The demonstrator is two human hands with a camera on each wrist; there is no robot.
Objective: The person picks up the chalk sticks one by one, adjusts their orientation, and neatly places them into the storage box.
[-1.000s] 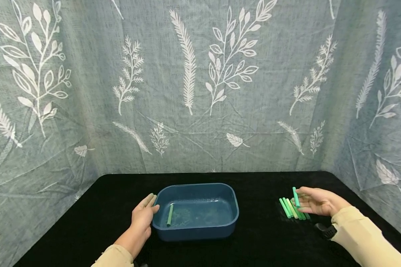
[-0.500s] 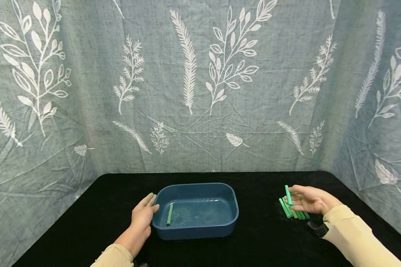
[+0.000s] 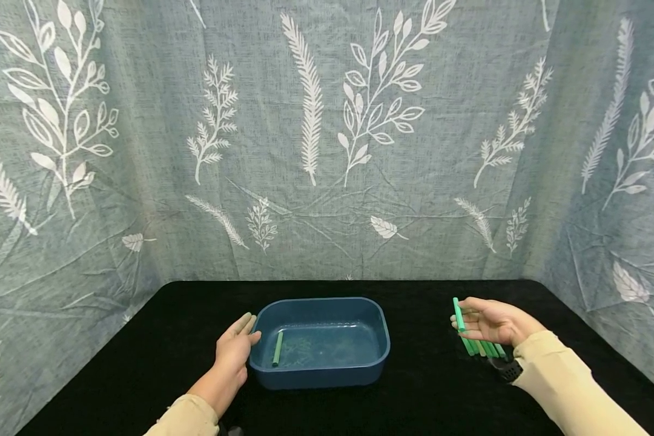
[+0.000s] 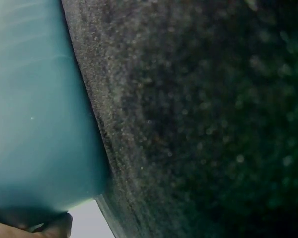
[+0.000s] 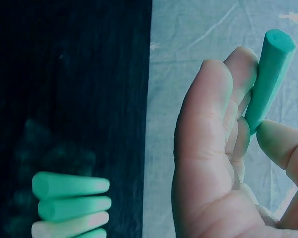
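Observation:
A stick of green chalk [image 3: 459, 315] is pinched between the thumb and fingertips of my right hand [image 3: 493, 321], raised above the table. Below that hand lies a row of several green and pale yellow-green chalk sticks [image 3: 482, 349], partly hidden by it; the right wrist view shows some of these lying chalks [image 5: 72, 184] side by side. My left hand [image 3: 233, 346] rests against the left side of a blue rectangular basin [image 3: 318, 378], its fingers fairly straight along the outer wall and the thumb near the rim. Inside the basin, at its left, lies one green chalk stick [image 3: 278, 349].
A black cloth [image 3: 419, 387] covers the table. Patterned grey-blue curtains [image 3: 327, 242] hang behind it and at both sides. Chalk dust marks the basin floor. Between the basin and the chalk row is a stretch of black cloth.
My right hand has moved left and slightly up with the pinched chalk, now covering the upper left of the row. The left hand and basin stay in place.

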